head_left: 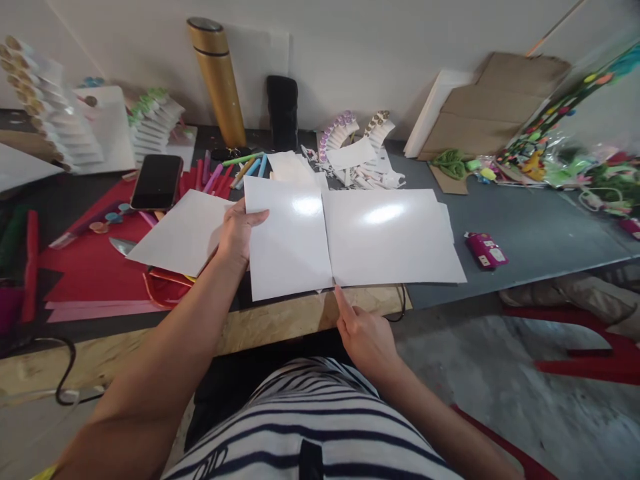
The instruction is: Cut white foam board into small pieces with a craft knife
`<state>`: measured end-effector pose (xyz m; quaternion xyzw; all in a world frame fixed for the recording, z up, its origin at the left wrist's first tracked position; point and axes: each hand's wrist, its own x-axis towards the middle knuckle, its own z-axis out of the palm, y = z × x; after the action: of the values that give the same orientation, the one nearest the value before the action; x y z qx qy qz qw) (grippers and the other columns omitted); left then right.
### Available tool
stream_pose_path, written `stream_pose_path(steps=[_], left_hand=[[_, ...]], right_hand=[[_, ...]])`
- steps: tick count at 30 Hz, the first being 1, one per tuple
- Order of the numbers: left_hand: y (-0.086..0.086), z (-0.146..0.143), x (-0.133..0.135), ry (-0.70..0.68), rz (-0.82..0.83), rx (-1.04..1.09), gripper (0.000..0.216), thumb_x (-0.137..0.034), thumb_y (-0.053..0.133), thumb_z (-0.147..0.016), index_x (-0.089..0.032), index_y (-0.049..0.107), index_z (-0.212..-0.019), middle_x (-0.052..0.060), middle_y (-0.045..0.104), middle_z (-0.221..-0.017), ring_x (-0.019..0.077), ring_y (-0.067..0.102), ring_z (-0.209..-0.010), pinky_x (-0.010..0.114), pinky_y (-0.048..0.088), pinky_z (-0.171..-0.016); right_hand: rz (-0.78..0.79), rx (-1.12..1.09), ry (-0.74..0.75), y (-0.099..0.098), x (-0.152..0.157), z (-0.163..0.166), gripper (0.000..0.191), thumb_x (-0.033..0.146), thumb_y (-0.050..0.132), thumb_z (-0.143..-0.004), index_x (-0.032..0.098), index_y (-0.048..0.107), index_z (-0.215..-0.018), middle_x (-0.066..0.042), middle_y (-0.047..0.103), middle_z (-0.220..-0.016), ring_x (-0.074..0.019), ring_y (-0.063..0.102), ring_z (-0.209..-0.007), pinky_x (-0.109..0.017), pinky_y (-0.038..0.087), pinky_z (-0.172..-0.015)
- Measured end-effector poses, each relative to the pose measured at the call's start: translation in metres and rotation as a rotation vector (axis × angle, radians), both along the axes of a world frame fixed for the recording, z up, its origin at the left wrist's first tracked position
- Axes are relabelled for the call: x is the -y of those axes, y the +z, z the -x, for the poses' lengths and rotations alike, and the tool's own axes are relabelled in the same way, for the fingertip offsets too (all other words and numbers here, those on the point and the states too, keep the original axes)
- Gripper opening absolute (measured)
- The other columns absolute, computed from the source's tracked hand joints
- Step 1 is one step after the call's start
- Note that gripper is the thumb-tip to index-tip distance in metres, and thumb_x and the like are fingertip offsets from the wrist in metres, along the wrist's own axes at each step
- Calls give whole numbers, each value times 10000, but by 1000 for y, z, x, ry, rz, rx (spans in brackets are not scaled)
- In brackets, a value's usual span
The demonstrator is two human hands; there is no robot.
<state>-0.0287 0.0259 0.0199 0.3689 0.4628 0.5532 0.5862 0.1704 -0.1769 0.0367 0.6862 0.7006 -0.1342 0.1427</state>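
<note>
- Dark grey table (545, 230) under everything, its near edge running just below the wide white sheet (395, 243).
- And that wide white sheet itself, bright with glare, long axis going left to right, another sheet peeking out past its right end.
- Tight against its left end, the glossy white panel (287, 257), taller than broad; one folded piece or two, no telling.
- Well left of the wide sheet, a loose white sheet (175, 233) lies aslant by the wrist.
- Left hand (237, 230), left of the wide sheet: thumb over the panel's outer edge, pinching it, fingers lost underneath.
- Right hand (367, 333), just below the wide sheet's lower left corner: index finger out at the foot of the seam (327, 233), nearer to it than the left, the line running up and away from the fingertip. Other fingers curled; holding something? Can't tell.
- Magenta box (486, 251), just right of the wide sheet.
- Dark sliver (334, 281) at that same lower left corner, too small to make out.
</note>
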Motion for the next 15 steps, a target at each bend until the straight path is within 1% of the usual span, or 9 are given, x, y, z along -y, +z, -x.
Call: stream_pose_path(steps=[6, 9, 12, 15], left_hand=[[-1, 0, -2, 1, 25, -3, 405, -187, 751, -549, -174, 733, -953, 64, 733, -854, 330, 710, -833, 459, 569, -740], [-5, 5, -5, 28, 6, 16, 379, -197, 746, -560, -187, 728, -939, 69, 744, -896, 339, 713, -867, 483, 576, -765], [-5, 8, -6, 44, -25, 39, 389, -214, 726, -578, -211, 720, -967, 63, 755, -954, 337, 715, -900, 506, 583, -785], [-1, 7, -4, -22, -13, 55, 398, -218, 734, -565, -194, 723, -962, 66, 760, -937, 336, 720, -888, 503, 587, -793]], right_hand=[[-45, 10, 24, -6, 8, -2, 597, 181, 411, -994, 124, 363, -1586, -132, 766, -926, -209, 725, -728, -265, 459, -571], [-85, -13, 29, -13, 15, -6, 588, 174, 430, -978, 121, 414, -1563, -129, 771, -899, -201, 722, -691, -254, 447, -554], [-160, -90, 33, -18, 20, -12, 577, 171, 448, -958, 114, 467, -1531, -121, 776, -871, -192, 714, -665, -250, 446, -560], [-221, -212, 35, -15, 21, -23, 562, 195, 418, -960, 98, 492, -1509, -92, 761, -760, -201, 696, -621, -268, 454, -574]])
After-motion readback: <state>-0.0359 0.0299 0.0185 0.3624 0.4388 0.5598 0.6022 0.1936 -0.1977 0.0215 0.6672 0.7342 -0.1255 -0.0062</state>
